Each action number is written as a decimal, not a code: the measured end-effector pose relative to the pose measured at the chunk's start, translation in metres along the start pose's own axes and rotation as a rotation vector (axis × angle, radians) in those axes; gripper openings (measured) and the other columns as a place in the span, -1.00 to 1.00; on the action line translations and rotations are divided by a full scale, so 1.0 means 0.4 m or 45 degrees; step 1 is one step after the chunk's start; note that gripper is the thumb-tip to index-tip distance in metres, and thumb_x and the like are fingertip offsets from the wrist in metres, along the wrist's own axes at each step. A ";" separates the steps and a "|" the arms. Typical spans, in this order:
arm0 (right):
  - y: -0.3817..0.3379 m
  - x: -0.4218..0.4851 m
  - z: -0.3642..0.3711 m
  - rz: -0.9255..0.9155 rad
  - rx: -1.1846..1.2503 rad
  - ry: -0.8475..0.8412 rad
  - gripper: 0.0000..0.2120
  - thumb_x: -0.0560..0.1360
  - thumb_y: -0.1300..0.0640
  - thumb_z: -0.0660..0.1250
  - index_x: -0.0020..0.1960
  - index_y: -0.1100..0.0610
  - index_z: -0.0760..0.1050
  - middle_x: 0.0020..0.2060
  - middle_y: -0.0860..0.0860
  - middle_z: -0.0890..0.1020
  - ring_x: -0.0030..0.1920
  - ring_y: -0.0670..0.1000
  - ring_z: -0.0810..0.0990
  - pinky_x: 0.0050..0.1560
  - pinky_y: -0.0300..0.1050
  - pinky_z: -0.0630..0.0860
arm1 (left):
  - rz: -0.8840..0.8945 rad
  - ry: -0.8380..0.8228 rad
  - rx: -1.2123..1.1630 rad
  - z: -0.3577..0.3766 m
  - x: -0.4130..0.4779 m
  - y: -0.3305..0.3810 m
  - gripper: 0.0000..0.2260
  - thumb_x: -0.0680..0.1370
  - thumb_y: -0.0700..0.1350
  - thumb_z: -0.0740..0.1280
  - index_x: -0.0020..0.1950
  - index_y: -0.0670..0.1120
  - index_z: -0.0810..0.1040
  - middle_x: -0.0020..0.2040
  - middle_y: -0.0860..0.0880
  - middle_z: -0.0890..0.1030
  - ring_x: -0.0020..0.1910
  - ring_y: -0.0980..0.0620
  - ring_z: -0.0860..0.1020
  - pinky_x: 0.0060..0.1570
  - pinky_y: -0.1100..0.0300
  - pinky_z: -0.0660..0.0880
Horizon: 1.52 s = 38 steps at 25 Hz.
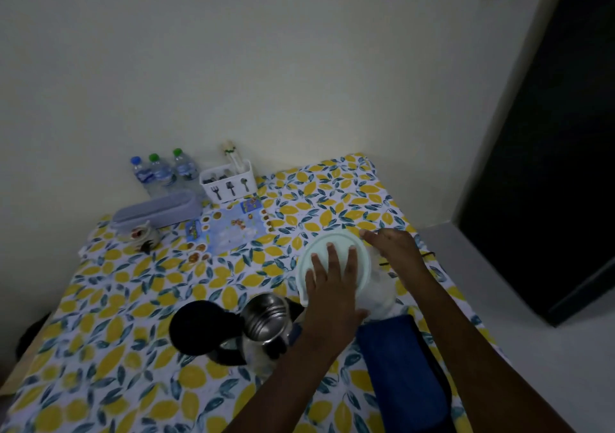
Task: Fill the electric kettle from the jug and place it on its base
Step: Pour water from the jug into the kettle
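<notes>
Left hand (332,286): flat on the pale round plastic lid (333,267) of the jug, fingers spread wide, pressing down, not curled round anything.
Right hand (392,249): at the far right side of the jug, fingers loosely bent; grip on the jug too blurred to tell.
Clear plastic jug (379,294): upright on the table, just right of the kettle, lid on top.
Shiny steel electric kettle (266,321): on the table near the front, mouth open, black round lid (203,327) flipped back to the left.
Kettle base: cannot tell under the kettle.
Dark blue folded cloth (402,372): near the front edge, just beside the jug.
Lemon-print tablecloth (109,332): over the whole table.
Three small water bottles (161,171): by the wall, at the back left.
White cutlery holder (229,183): just right of the bottles.
</notes>
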State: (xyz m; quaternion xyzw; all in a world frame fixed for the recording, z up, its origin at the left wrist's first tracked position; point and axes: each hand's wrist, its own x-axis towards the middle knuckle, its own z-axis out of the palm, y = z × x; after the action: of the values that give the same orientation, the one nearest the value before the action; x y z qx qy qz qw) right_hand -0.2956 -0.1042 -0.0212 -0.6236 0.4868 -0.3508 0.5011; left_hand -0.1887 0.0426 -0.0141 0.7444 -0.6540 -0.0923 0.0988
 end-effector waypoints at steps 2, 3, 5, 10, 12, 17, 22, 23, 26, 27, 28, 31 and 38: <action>-0.058 -0.018 0.051 -0.072 -0.163 -0.051 -0.47 0.43 -0.04 0.43 -0.53 0.05 0.18 -0.62 -0.08 0.28 -0.53 -0.08 0.33 -0.36 -0.10 0.28 | -0.128 0.015 -0.018 -0.022 -0.031 -0.016 -0.03 0.50 0.12 0.36 0.46 0.03 -0.44 0.55 -0.20 -0.30 0.51 -0.36 -0.23 0.47 -0.26 -0.08; -0.085 -0.025 0.074 -0.103 -0.243 -0.073 -0.48 0.44 -0.01 0.41 -0.54 0.05 0.20 -0.62 -0.07 0.29 -0.51 -0.06 0.37 -0.35 -0.09 0.30 | -0.171 0.028 -0.036 -0.030 -0.044 -0.026 -0.05 0.51 0.10 0.36 0.48 0.01 -0.41 0.55 -0.21 -0.29 0.51 -0.37 -0.22 0.47 -0.26 -0.07; -0.131 -0.036 0.112 -0.180 -0.420 -0.130 -0.54 0.48 0.04 0.36 -0.52 0.08 0.27 -0.56 0.01 0.34 -0.40 0.05 0.42 -0.26 -0.02 0.37 | -0.215 0.072 -0.110 -0.041 -0.070 -0.045 -0.09 0.53 0.07 0.34 0.49 -0.01 -0.37 0.56 -0.21 -0.28 0.50 -0.38 -0.21 0.47 -0.26 -0.05; -0.216 -0.048 0.163 -0.225 -0.773 -0.244 -0.76 0.50 0.03 0.26 -0.32 0.05 0.42 -0.41 -0.06 0.42 -0.19 0.05 0.45 -0.12 -0.08 0.39 | -0.292 0.239 -0.345 -0.037 -0.099 -0.064 -0.12 0.54 0.00 0.35 0.52 -0.05 -0.32 0.56 -0.23 -0.25 0.50 -0.40 -0.17 0.47 -0.26 -0.05; -0.246 -0.051 0.183 -0.278 -0.863 -0.248 -0.78 0.51 0.02 0.25 -0.29 0.06 0.44 -0.40 -0.06 0.41 -0.19 0.04 0.45 -0.10 -0.06 0.42 | -0.318 0.295 -0.369 -0.034 -0.101 -0.066 -0.13 0.54 0.00 0.34 0.52 -0.06 -0.30 0.56 -0.25 -0.23 0.50 -0.41 -0.15 0.47 -0.26 -0.03; -0.301 -0.051 0.228 -0.381 -1.115 -0.304 -0.80 0.48 0.02 0.24 -0.27 0.09 0.41 -0.43 -0.05 0.35 -0.30 0.04 0.38 -0.13 -0.01 0.41 | -0.409 0.398 -0.556 -0.030 -0.099 -0.073 -0.13 0.53 0.01 0.35 0.53 -0.09 -0.27 0.57 -0.24 -0.18 0.51 -0.38 -0.14 0.48 -0.21 -0.03; -0.322 -0.065 0.279 -0.556 -1.289 -0.389 -0.58 0.38 0.10 0.28 -0.47 0.07 0.06 -0.51 0.01 0.10 -0.48 -0.01 0.09 -0.42 -0.10 0.00 | -0.515 0.459 -0.560 -0.014 -0.109 -0.082 -0.12 0.53 0.07 0.34 0.53 -0.10 -0.26 0.57 -0.23 -0.14 0.52 -0.36 -0.09 0.48 -0.17 0.00; -0.322 -0.065 0.285 -0.570 -1.297 -0.401 -0.57 0.37 0.10 0.29 -0.48 0.07 0.05 -0.52 0.01 0.10 -0.48 -0.01 0.08 -0.42 -0.11 -0.01 | -0.530 0.459 -0.561 -0.013 -0.110 -0.083 -0.12 0.53 0.08 0.34 0.53 -0.10 -0.26 0.57 -0.23 -0.14 0.52 -0.36 -0.08 0.48 -0.17 0.01; -0.319 -0.059 0.298 -0.605 -1.320 -0.425 -0.57 0.35 0.11 0.28 -0.49 0.06 0.04 -0.53 0.00 0.09 -0.48 -0.01 0.07 -0.42 -0.11 -0.01 | -0.560 0.456 -0.548 -0.018 -0.112 -0.084 -0.11 0.52 0.09 0.35 0.53 -0.10 -0.26 0.58 -0.23 -0.12 0.52 -0.34 -0.05 0.48 -0.16 0.02; -0.317 -0.054 0.300 -0.619 -1.336 -0.425 -0.58 0.35 0.11 0.27 -0.48 0.06 0.05 -0.52 0.00 0.09 -0.47 -0.01 0.07 -0.41 -0.09 0.02 | -0.562 0.455 -0.559 -0.020 -0.114 -0.084 -0.11 0.52 0.08 0.36 0.53 -0.10 -0.26 0.58 -0.23 -0.12 0.52 -0.34 -0.05 0.48 -0.16 0.02; -0.317 -0.051 0.302 -0.628 -1.359 -0.430 -0.60 0.36 0.10 0.27 -0.48 0.07 0.08 -0.52 0.01 0.11 -0.46 0.00 0.09 -0.40 -0.07 0.08 | -0.561 0.456 -0.577 -0.022 -0.116 -0.083 -0.11 0.52 0.07 0.36 0.53 -0.10 -0.26 0.58 -0.23 -0.13 0.53 -0.34 -0.06 0.48 -0.17 0.02; -0.321 -0.045 0.304 -0.637 -1.389 -0.405 -0.62 0.40 0.07 0.27 -0.47 0.08 0.14 -0.52 0.00 0.15 -0.46 0.01 0.15 -0.41 -0.08 0.13 | -0.558 0.480 -0.612 -0.025 -0.118 -0.081 -0.11 0.52 0.06 0.36 0.54 -0.10 -0.25 0.58 -0.22 -0.14 0.52 -0.34 -0.08 0.48 -0.17 0.02; -0.338 -0.044 0.300 -0.616 -1.395 -0.384 -0.68 0.42 0.00 0.25 -0.44 0.09 0.27 -0.51 0.01 0.25 -0.47 -0.01 0.21 -0.34 -0.07 0.26 | -0.548 0.522 -0.652 -0.032 -0.115 -0.079 -0.13 0.52 0.04 0.36 0.54 -0.10 -0.23 0.58 -0.22 -0.15 0.52 -0.35 -0.08 0.48 -0.16 0.03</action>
State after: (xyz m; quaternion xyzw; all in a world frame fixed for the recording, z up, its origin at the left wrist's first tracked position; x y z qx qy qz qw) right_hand -0.1550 -0.0502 0.0801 -0.9259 0.3647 -0.0614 0.0775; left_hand -0.1607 0.0924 -0.0097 0.8188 -0.4053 -0.1204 0.3884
